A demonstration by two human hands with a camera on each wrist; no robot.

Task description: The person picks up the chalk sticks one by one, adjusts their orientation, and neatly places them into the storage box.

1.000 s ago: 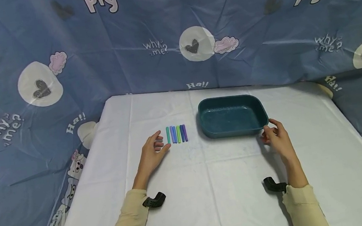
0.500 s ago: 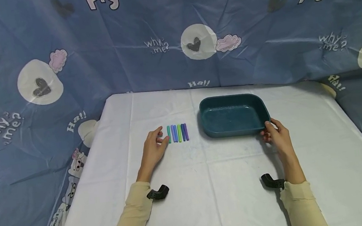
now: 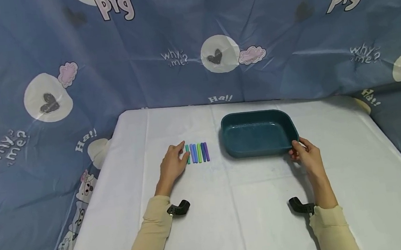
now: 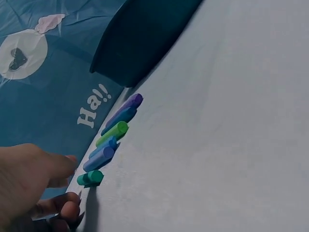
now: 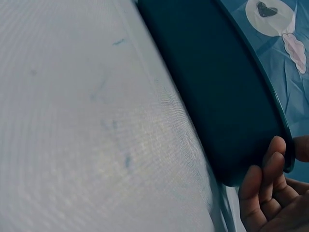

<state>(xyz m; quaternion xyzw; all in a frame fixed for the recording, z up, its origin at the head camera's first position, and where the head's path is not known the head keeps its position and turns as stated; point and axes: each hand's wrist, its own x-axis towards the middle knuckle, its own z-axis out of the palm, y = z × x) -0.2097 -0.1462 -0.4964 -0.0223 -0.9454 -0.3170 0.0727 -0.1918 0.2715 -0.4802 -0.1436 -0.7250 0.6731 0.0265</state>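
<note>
- While the left hand (image 3: pixel 173 165) rests relaxed, fingertips touching the teal end of the row of short coloured plastic sticks (image 3: pixel 197 153) mid-counter, a sideways nudge could roll and scatter them;
- right hand (image 3: pixel 306 156) grips the dark teal rectangular plastic tub (image 3: pixel 258 133) at its near right corner; that one-corner hold could tip it.

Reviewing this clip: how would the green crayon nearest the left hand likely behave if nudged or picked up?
The green crayon is a short round stick lying flat on the white cloth, so a sideways nudge would probably roll it into its neighbours. It looks small and stiff, likely light. The left hand could probably pinch it easily, though hard squeezing might snap it.
</note>
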